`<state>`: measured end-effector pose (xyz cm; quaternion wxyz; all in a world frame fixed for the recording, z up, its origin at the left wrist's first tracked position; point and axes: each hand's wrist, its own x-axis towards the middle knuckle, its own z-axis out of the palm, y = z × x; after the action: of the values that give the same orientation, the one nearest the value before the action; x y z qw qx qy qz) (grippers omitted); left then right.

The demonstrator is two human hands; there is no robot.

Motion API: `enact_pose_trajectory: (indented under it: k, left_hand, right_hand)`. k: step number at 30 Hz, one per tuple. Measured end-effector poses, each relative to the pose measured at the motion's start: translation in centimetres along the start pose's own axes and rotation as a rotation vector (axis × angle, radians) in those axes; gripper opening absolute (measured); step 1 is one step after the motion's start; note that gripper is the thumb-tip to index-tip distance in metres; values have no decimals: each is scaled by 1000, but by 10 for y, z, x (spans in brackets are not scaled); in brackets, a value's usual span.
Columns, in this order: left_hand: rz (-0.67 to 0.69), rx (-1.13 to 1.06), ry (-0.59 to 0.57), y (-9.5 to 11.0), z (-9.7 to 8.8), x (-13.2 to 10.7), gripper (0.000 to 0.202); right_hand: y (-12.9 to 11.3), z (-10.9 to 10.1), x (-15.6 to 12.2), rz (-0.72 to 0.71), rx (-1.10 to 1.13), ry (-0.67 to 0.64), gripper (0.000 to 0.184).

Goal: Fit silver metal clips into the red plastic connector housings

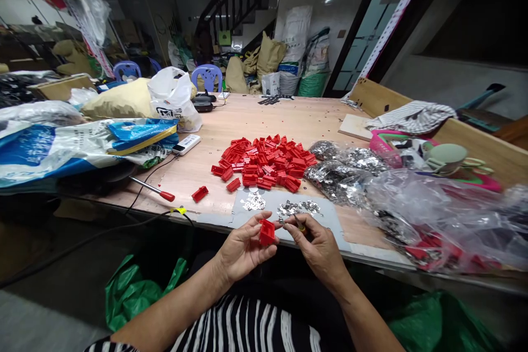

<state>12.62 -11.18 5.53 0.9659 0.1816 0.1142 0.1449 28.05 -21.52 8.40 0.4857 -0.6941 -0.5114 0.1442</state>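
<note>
In my left hand (243,250) a small red plastic housing (267,232) is held between thumb and fingers, its hollow side facing me. My right hand (319,245) is closed close beside it, pinching a small metal piece (281,220) at the fingertips. A slim tool with a yellow and dark handle (302,228) is also tucked in the right fingers; its kind is partly hidden. Just beyond the hands, small silvery metal pieces (253,201) and darker metal pieces (299,208) lie in piles on a grey sheet (330,231). Behind them rises a heap of red plastic housings (268,159).
Clear bags of metal parts (342,176) and a crumpled plastic bag (445,214) lie to the right. A red-handled rod (167,196) and a loose red housing (200,193) lie on the left, near a white device (186,144). A black cable (103,228) crosses the table's front edge.
</note>
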Motion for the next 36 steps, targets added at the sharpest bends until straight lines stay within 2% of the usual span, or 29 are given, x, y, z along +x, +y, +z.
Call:
enact_pose_trajectory:
  k: [4,14,22,29,34,36]
  left_hand:
    - [18,-17,62,-1,-3,0,24]
    - [-11,25,141,-3,-5,-1,24]
    - [-2,117,130,-7,-4,-2,23]
    - [-3,167,116,-10,-8,-3,25]
    - [-1,138,142,-10,-9,-5,25]
    - [5,135,148,-9,-9,-6,24]
  right_hand:
    - [-1,3,3,-52,-49,-64,16]
    - [6,1,7,-172,-124,-232,14]
    - [8,-4,13,-301,-188,-351,20]
    - [3,-3,17,-268,-290,-458,21]
    - [2,-4,16,-226,-162,-475,21]
    - [3,-5,16,-187,-112,-444,20]
